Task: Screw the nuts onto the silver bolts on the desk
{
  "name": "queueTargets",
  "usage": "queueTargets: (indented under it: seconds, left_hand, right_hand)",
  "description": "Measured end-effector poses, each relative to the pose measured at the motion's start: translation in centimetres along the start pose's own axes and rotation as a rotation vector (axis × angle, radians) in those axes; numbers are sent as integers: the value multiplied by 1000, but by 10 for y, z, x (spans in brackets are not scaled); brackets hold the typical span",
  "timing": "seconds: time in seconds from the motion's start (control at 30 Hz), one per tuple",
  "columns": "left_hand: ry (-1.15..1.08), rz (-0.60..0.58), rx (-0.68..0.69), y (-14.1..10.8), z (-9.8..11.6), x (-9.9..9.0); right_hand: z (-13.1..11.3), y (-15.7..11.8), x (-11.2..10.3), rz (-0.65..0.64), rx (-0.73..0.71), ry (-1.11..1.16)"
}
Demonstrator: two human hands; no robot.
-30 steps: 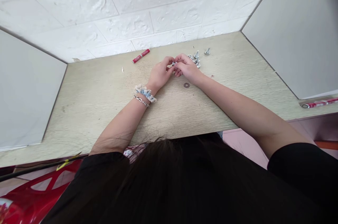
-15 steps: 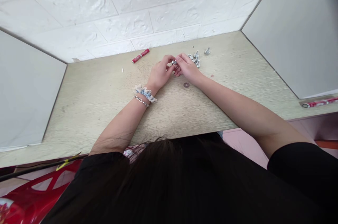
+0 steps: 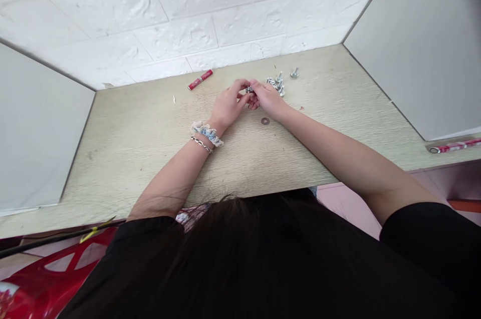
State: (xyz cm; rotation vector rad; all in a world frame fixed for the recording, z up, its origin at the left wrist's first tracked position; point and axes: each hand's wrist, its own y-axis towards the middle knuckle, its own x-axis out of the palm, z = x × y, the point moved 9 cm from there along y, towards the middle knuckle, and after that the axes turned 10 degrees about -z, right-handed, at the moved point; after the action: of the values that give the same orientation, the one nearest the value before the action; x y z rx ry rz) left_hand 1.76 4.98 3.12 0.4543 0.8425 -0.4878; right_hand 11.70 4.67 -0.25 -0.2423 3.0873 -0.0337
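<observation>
Between the fingertips of both hands is a small shiny metal bolt (image 3: 248, 89), partly covered by the fingers. My left hand (image 3: 228, 103), with a scrunchie and a chain bracelet at its wrist, pinches the bolt from the left. From the right, my right hand (image 3: 266, 98) grips it with thumb and fingers, the lower fingers curled beneath. Several bolts with washers (image 3: 279, 83) lie in a cluster just beyond my right hand. One more bolt (image 3: 295, 73) stands apart to their right. A flat dark washer (image 3: 265, 121) lies on the tabletop below my right hand.
A red tube (image 3: 200, 79) lies near the white brick wall (image 3: 180, 33), with a white scrap (image 3: 174, 99) beside it. Pale panels (image 3: 33, 128) border the wooden tabletop (image 3: 124, 143) left and right. Another red stick (image 3: 454, 146) rests at the right edge.
My fingers have shifted and turned slightly around the bolt, and the right thumb has moved a little. The things on the tabletop stay where they were.
</observation>
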Motion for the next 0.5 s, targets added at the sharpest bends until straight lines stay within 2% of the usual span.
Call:
queueTargets:
  seconds: [0.5]
  left_hand:
    - [-28, -4, -35, 3, -7, 0]
  right_hand:
    - [0, -1, 1, -12, -47, -94]
